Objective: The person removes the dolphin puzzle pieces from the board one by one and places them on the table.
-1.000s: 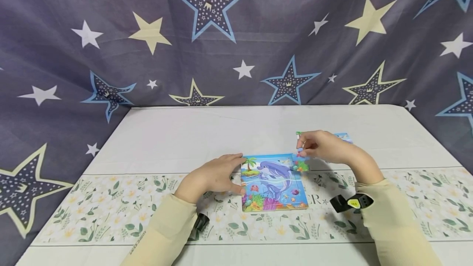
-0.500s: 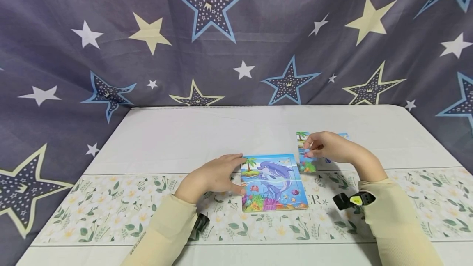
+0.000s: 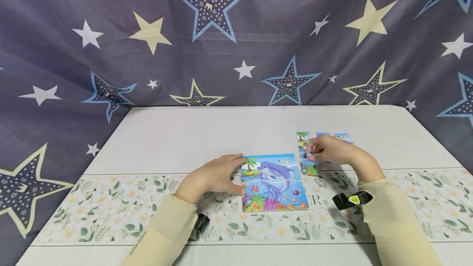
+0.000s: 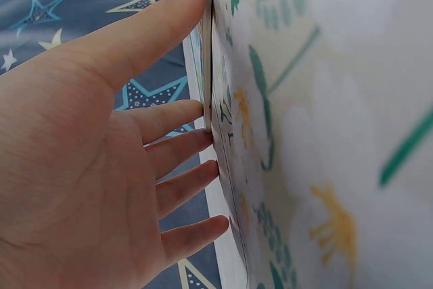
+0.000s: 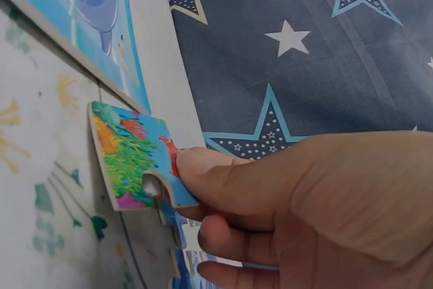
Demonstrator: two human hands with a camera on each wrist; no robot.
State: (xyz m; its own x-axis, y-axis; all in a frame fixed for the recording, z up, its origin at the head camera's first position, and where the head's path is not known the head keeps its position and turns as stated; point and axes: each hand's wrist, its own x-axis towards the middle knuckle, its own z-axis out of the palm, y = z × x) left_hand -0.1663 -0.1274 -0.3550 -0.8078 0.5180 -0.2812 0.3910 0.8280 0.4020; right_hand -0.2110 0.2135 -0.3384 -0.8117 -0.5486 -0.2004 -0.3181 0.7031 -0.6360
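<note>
A dolphin picture puzzle board (image 3: 274, 186) lies flat on the table in the head view. My left hand (image 3: 218, 173) is at its left side, with the thumb and fingertips touching the board's edge in the left wrist view. To the right of the board, my right hand (image 3: 332, 150) pinches a puzzle piece (image 5: 132, 157) between thumb and fingers. The piece shows green coral on blue and has a curved notch. Beyond it lie other puzzle pieces (image 3: 304, 136), partly hidden by the right hand.
The white table (image 3: 207, 134) has a floral band (image 3: 122, 204) across it, on which much of the board lies. A dark star-patterned cloth (image 3: 258, 48) hangs behind the table and at both sides.
My right hand has carried the puzzle piece rightward, from over the board's upper right corner to the area of the other pieces. My left hand has stayed at the board's edge.
</note>
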